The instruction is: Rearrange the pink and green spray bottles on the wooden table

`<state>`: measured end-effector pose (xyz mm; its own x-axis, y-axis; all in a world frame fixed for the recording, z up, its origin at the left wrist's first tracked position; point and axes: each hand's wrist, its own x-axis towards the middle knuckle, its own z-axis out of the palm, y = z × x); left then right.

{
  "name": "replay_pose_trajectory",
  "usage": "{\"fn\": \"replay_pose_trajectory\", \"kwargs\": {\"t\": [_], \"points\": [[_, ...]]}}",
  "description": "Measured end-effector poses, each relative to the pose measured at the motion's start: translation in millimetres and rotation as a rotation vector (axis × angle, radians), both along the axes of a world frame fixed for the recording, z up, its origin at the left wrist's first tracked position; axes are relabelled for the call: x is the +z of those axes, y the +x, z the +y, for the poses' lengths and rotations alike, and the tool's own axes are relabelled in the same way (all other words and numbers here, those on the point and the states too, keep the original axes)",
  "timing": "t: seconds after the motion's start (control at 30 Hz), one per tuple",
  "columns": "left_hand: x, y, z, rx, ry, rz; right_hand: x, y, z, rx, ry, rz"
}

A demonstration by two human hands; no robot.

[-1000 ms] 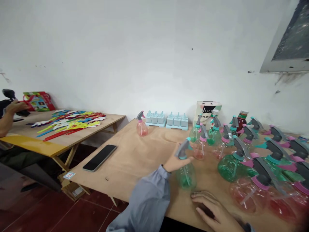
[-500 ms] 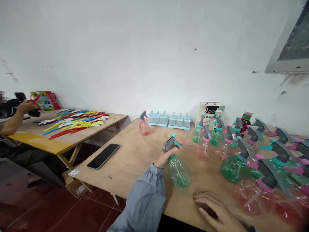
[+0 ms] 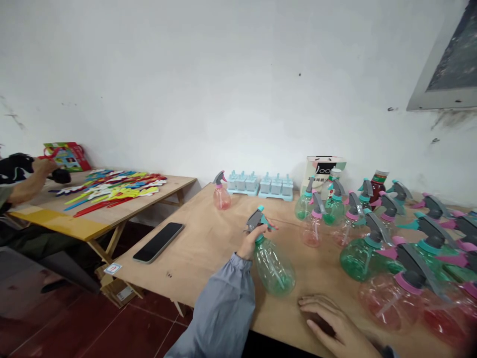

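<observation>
Item: 1 green spray bottle (image 3: 275, 268) with a grey-and-turquoise spray head (image 3: 257, 218), at the near middle of your table (image 3: 203, 256). Tilted, head toward 11 o'clock, base toward 5. Whether the base touches the table, you cannot tell.

Handling, as judged: light, since the clear walls look thin and show little or no filling. Smooth body, likely slippery and apt to flex if you squeeze; unlikely to shatter. The round belly offers you poor purchase; the narrow neck beneath the head is the better hold, with pressure kept off the trigger.

Left grip (image 3: 250, 242): yours, thumb and fingers wrapped around the neck and lower part of the head. Right grip (image 3: 341, 320): yours, at 4 o'clock from the bottle, resting on the table back upward, fingers loosely curved, thumb apart, nothing seen in it.

Nearby, by the bottle's clock: a cluster of pink and green bottles (image 3: 359, 258), 1 to 4 o'clock; pink spray bottle (image 3: 222, 199), between 10 and 11; 2 pale-blue mould sets (image 3: 242, 183), 11 to 12; black phone (image 3: 159, 242), 9.

Changes: 1.0 s ago your bottle stands nearly upright; now its head lies over toward 11 o'clock, leaning slightly more than 0.5 s ago. Your right grip and the phone keep their places.
</observation>
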<state>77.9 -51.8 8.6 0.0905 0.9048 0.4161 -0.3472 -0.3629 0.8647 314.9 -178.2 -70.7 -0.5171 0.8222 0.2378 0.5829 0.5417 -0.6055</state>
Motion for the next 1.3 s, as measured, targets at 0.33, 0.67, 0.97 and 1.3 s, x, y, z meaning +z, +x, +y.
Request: {"fn": "replay_pose_trajectory", "kwargs": {"t": [0.33,0.67,0.97,1.3], "points": [[-4.3,-0.2,2.9,0.003,-0.004,-0.010,-0.5,0.7,-0.1,-0.002,0.004,0.011],[-2.6,-0.6,2.5,0.036,0.008,-0.067,-1.2,0.2,0.0,0.001,0.003,0.005],[10.0,-28.5,0.5,0.152,0.100,0.125,-1.5,0.1,0.5,-0.012,0.024,0.010],[11.2,-178.6,28.0,0.677,-0.048,0.400,-1.4,0.0,0.3,-0.011,0.076,0.036]]}}
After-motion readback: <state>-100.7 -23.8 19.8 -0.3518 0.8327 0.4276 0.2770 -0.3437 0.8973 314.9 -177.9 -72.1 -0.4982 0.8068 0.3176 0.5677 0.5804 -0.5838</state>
